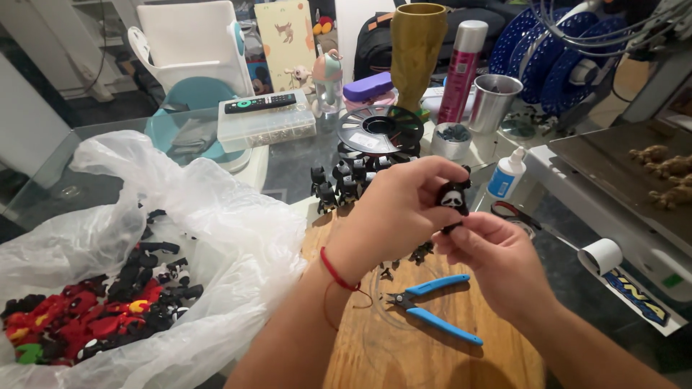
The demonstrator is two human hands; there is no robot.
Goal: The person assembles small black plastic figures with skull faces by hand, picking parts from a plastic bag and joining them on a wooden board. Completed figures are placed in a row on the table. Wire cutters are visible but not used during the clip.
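My left hand (393,212) and my right hand (490,259) meet above a wooden board (404,346). Between their fingertips they pinch a small black figure with a white mask face (453,198). The left hand grips its top and side; the right hand's fingers hold its lower end. A red string circles my left wrist. Blue-handled flush cutters (432,310) lie on the board just below the hands. More small black figures (342,180) stand in a cluster beyond the left hand.
A clear plastic bag (216,216) at the left holds several red and black printed figures (86,317). A filament spool (380,130), glue bottle (507,176), metal cup (494,101), spray can (461,68) and a printer bed (620,173) crowd the far side and right.
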